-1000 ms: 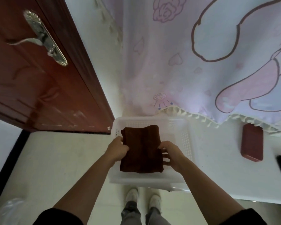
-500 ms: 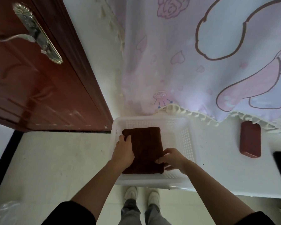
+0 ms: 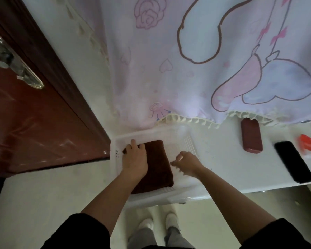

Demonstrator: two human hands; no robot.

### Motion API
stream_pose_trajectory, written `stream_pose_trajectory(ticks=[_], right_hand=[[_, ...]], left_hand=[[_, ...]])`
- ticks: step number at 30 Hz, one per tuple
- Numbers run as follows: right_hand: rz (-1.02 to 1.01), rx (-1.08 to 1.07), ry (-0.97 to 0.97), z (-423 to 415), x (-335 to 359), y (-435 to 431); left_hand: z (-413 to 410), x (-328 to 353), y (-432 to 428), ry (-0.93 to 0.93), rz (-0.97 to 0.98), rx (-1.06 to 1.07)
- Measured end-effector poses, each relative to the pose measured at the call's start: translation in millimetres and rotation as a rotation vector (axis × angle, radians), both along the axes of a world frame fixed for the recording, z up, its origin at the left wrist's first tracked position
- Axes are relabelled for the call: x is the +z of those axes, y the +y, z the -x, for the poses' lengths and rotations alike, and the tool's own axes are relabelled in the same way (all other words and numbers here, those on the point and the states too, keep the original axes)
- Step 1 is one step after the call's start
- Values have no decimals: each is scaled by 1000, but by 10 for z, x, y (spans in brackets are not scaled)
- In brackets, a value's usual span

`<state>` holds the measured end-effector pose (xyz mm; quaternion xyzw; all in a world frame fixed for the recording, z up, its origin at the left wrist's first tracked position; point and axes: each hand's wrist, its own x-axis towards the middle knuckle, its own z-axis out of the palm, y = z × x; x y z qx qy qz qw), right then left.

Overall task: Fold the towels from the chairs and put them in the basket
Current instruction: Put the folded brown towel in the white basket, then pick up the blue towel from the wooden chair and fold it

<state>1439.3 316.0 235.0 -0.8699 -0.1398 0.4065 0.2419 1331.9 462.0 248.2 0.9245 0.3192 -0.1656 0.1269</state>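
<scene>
A folded dark brown towel lies flat in the left half of the white plastic basket, which stands at the left end of a white table. My left hand rests palm down on the towel's left side, fingers spread. My right hand hovers just right of the towel over the basket's bare floor, fingers loosely curled and holding nothing.
A dark red wooden door with a metal handle stands close on the left. A pink and lilac curtain hangs behind the basket. On the table to the right lie a dark red case, a black phone and a red object.
The towel went from held above the basket down onto its floor. My left hand moved on top of it; my right hand let go and drew away to the right.
</scene>
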Motion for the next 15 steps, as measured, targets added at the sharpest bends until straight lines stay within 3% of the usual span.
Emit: stream_pose_trajectory(ticks=[6, 10, 15], right_hand=[[-129, -344, -201, 41, 473, -526], [-44, -613, -322, 590, 621, -1204], [107, -742, -271, 1345, 617, -1904]], left_hand=[[-371, 205, -274, -109, 26, -324], [-428, 315, -831, -127, 24, -646], [-242, 379, -1592, -156, 123, -912]])
